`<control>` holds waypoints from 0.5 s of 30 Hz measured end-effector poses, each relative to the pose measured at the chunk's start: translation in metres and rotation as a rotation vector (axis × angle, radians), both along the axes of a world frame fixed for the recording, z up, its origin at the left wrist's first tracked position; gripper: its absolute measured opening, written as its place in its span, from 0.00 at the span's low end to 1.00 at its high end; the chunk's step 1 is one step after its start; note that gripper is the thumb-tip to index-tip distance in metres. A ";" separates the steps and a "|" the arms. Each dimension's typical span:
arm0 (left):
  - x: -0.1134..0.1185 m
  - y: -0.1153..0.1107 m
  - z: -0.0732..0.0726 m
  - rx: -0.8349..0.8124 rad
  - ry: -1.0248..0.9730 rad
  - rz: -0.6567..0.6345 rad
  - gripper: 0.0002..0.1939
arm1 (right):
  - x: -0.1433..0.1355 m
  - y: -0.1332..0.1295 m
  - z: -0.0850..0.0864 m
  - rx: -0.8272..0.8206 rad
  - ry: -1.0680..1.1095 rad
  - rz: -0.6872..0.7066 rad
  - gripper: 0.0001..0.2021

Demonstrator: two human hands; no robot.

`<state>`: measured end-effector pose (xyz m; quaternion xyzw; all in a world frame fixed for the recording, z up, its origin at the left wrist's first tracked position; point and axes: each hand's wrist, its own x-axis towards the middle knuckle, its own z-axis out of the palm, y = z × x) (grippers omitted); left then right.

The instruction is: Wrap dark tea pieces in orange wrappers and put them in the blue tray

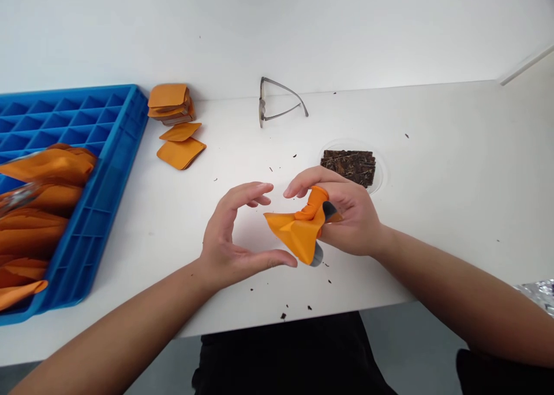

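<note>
My right hand [346, 210] holds an orange pouch [298, 233] with a silvery inside; the pouch hangs down and to the left of the fingers. An orange cover sits over the right thumb or a finger, which one I cannot tell. My left hand [234, 233] is open beside the pouch, thumb and fingers spread apart in a C shape, with nothing in it. Just beyond my right hand, dark pressed slabs [350, 165] lie on a clear round dish [381, 173].
A blue divided crate [116, 170] with orange pouches [47, 210] stands at the left. Beside it are stacked orange pouches [168, 97] and a few loose ones [180, 154]. Glasses [262, 104] lie at the back of the white table [454, 181]. Dark crumbs are scattered about.
</note>
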<state>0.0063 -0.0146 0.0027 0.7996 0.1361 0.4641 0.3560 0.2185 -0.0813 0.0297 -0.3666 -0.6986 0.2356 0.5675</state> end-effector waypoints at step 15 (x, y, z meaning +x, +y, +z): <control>0.013 -0.012 -0.006 -0.201 0.007 -0.262 0.61 | -0.001 0.002 -0.005 -0.003 -0.144 0.138 0.06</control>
